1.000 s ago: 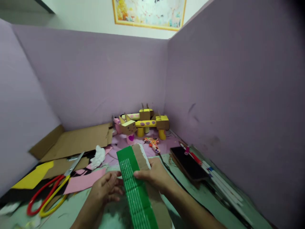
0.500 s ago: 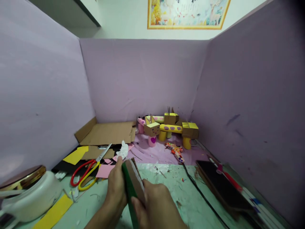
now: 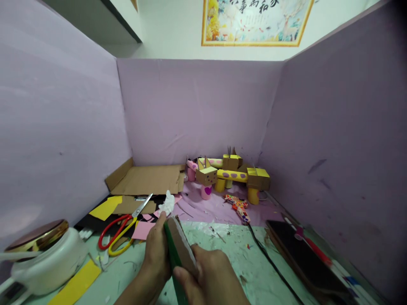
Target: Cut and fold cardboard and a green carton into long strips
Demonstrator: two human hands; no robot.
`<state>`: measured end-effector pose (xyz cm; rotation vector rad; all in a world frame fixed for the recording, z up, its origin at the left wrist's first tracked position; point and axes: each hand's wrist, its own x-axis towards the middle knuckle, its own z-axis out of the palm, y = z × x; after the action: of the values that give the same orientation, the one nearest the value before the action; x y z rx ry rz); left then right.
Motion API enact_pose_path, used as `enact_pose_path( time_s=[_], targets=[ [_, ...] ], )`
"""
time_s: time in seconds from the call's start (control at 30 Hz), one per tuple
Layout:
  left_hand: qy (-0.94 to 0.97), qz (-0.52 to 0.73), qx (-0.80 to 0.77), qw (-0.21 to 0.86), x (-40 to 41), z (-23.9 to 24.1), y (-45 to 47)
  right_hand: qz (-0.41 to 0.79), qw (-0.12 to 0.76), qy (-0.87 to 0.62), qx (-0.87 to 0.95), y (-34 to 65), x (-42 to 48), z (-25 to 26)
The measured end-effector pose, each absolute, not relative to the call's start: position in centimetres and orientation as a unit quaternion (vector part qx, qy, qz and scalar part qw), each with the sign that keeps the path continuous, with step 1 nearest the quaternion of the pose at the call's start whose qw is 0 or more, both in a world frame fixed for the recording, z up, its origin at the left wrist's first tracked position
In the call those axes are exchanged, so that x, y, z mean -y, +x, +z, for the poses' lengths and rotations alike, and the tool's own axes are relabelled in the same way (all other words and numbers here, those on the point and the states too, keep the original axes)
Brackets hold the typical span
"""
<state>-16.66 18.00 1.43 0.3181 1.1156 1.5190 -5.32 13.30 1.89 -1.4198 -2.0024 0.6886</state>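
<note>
A folded strip of cardboard [image 3: 178,248], green on one face and brown on the other, stands on edge between my hands. My left hand [image 3: 157,254] presses its green side with the fingers flat along it. On the brown side, my right hand [image 3: 210,277] grips it, thumb curled under the lower part. Both hands are low at the bottom centre, above the pale green table [image 3: 229,250].
Red and yellow scissors [image 3: 122,228] lie to the left among pink, yellow and black paper scraps. A white jar with a gold lid [image 3: 41,258] stands far left. Flat cardboard [image 3: 148,180], cardboard animals [image 3: 227,171], a patterned glue gun [image 3: 238,207], a dark tray [image 3: 308,260] and purple partition walls surround the table.
The strip was flat with its green face up a second ago; it is now folded on edge and pinched between both hands. The view has swung left and steadied.
</note>
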Motion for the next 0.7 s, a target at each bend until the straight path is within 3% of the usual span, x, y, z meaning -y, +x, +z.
enact_pose_path(
  time_s=[0.17,0.43,0.7],
  targets=[
    [0.101,0.611,-0.458,0.637,-18.4,1.1,-16.9,0.297,0.299,-0.527,0.738,-5.6,-13.7,1.7],
    [0.119,0.542,-0.41,0.724,-19.3,-0.5,-17.1,0.607,0.369,-0.398,0.581,-3.7,-17.9,-2.0],
    [0.135,0.583,-0.431,0.675,-19.7,-1.4,-17.1,0.621,0.369,-0.393,0.569,-3.3,-18.4,-2.6]
  ],
)
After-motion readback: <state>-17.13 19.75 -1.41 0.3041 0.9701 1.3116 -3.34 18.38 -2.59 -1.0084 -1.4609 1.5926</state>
